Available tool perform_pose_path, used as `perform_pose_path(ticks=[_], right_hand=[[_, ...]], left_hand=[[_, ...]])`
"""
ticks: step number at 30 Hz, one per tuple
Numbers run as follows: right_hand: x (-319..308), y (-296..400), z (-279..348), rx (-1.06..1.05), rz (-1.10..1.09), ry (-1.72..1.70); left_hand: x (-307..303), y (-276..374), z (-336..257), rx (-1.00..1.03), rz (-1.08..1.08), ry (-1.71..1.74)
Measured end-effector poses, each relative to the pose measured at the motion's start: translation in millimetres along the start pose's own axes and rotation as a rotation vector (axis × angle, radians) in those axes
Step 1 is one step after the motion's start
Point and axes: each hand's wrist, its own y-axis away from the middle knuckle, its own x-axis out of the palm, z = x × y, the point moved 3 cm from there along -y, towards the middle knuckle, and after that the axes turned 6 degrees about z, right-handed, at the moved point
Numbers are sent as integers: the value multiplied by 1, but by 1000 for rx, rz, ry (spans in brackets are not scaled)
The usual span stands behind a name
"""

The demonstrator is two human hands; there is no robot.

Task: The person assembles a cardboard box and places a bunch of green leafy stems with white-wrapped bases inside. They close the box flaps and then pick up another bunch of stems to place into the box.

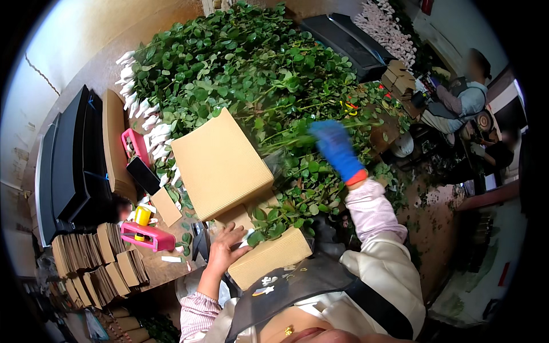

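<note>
My bare left hand (pixel 227 248) rests with fingers spread on a piece of cardboard, beside a white-wrapped bud at its fingertips. My right hand (pixel 334 143), in a blue glove with an orange cuff, is blurred over green leafy stems; stems run beside its fingers, but its grip is unclear. A large sheet of corrugated cardboard (pixel 221 165) lies between the hands and the leaf pile (pixel 240 73). A smaller corrugated cardboard piece (pixel 270 257) stands against my apron, with leafy stems (pixel 296 210) lying over its far edge.
Pink tape dispensers (pixel 154 238), a yellow tape roll (pixel 143 215) and a black phone (pixel 143 175) lie at left. Cardboard stacks (pixel 77 253) and black boxes (pixel 73 158) stand farther left. Red-and-yellow-handled cutters (pixel 349 108) lie among leaves. A seated person (pixel 461 98) works at far right.
</note>
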Motion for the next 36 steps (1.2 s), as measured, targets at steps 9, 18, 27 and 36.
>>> perform_pose_path(ticks=[9,18,27,36], right_hand=[[-32,138,-79,308,-159,-432],[5,116,7,-119,482,1],[68,-35,45,23,261,66],[82,-59,38,-148,300,137]], left_hand=[[-2,-10,-2,54,-36,6],[13,-3,21,-117,-233,388],[6,-6,7,-33,-198,180],[8,-5,5,-61,-203,196]])
